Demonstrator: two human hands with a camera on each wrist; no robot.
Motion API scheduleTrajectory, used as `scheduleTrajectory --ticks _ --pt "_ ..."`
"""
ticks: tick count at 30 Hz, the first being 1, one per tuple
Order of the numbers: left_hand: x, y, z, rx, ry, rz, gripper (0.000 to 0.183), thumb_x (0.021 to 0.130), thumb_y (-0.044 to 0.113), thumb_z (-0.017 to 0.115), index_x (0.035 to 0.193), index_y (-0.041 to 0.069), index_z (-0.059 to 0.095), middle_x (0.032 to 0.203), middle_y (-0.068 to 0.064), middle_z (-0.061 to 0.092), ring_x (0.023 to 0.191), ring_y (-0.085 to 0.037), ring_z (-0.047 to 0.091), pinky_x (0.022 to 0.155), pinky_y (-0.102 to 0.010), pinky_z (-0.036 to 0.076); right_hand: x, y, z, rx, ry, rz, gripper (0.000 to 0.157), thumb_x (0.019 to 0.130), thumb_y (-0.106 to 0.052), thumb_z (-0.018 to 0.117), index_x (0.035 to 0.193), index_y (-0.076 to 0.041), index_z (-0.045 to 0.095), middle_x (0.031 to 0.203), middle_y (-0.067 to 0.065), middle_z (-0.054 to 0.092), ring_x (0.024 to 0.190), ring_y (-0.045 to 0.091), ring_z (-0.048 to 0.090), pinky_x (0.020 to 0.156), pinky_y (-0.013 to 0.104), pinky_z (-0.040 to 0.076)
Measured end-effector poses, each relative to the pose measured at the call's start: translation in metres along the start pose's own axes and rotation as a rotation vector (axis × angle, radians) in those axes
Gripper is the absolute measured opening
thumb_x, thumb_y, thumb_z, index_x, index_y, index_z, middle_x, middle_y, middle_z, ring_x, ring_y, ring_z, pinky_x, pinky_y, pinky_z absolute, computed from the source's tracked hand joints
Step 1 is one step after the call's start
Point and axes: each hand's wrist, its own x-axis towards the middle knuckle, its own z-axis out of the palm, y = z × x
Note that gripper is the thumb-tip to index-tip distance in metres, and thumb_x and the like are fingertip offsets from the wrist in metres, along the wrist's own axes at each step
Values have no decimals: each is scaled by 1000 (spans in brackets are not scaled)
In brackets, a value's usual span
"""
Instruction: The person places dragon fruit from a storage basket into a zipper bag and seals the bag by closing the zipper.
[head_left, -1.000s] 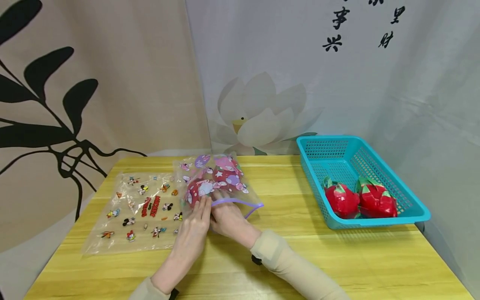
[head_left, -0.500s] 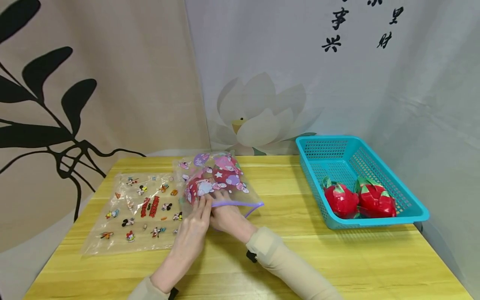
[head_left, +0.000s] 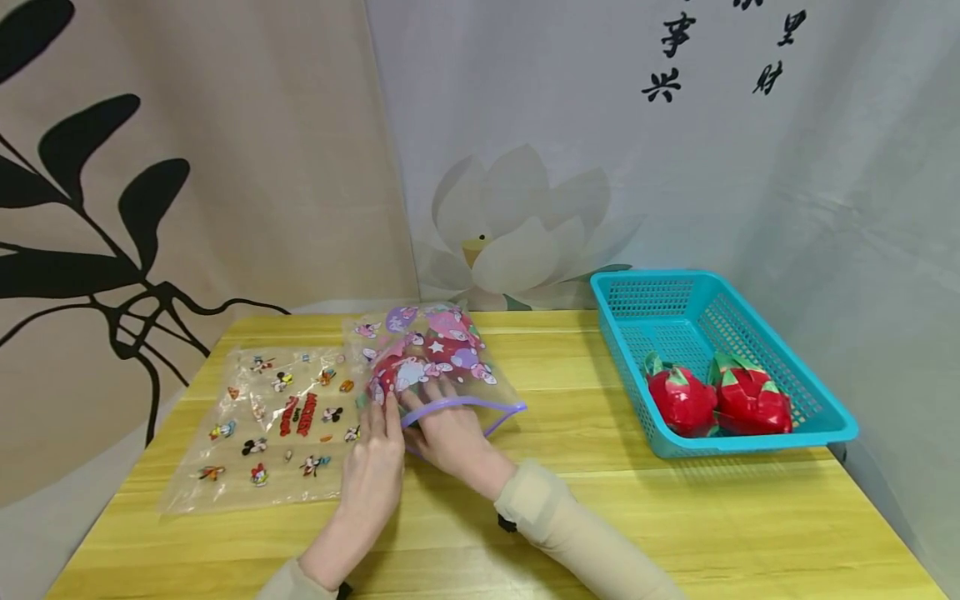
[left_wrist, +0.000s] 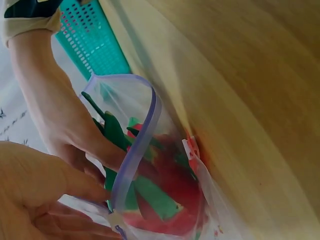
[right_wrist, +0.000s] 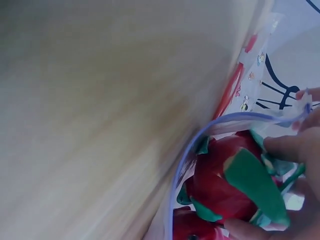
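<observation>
My right hand (head_left: 450,432) reaches through the mouth of a clear zip bag (head_left: 420,329) printed with pink and purple cartoons. In the right wrist view its fingers spread round a red toy dragon fruit (right_wrist: 225,175) with green leaves. Beside that one, part of another red fruit (right_wrist: 187,225) shows in the bag. My left hand (head_left: 375,462) pinches the left part of the bag's purple-edged opening (left_wrist: 145,132), its thumb and fingers on either side in the left wrist view. The printed film partly hides the right fingertips in the head view.
A flat clear bag (head_left: 262,417) with cartoon figures lies to the left, bordering the zip bag. At the right stands a blue perforated basket (head_left: 622,367) with two toy dragon fruits (head_left: 682,402). A curtain (head_left: 525,125) hangs behind the wooden table (head_left: 600,533).
My left hand has shifted slightly left and toward me, drawing the bag's edge along, so the mouth looks wider. My right hand stays inside the bag.
</observation>
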Motion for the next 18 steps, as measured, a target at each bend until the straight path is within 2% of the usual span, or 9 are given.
scheduleTrajectory --ticks 5,10,14,18 --pt "-1 0 2 0 -7 7 53 72 -17 60 125 -15 51 114 -37 60 96 -49 65 44 -37 54 -2 -1 0 -5 -27 18 52 84 -39 69 131 -20 54 121 13 57 117 40 55 89 47 56" --pt "-1 0 2 5 -11 18 50 75 -17 57 125 -15 51 111 -35 63 94 -49 65 43 -38 54 -1 -1 -1 -11 -34 23 51 85 -38 68 130 -20 55 121 12 58 119 39 55 92 46 54" --pt "-1 0 1 14 -22 24 50 76 -17 56 125 -16 50 110 -34 63 94 -48 65 40 -35 52 -1 -1 -1 -33 -45 30 51 86 -38 67 132 -22 54 121 11 58 119 37 55 90 43 56" --pt "-2 2 -1 30 -46 31 53 74 -18 58 126 -15 49 111 -35 62 77 -44 69 34 -27 46 -1 -2 0 -71 -50 40 50 86 -36 67 133 -23 52 123 10 57 119 35 55 83 40 59"
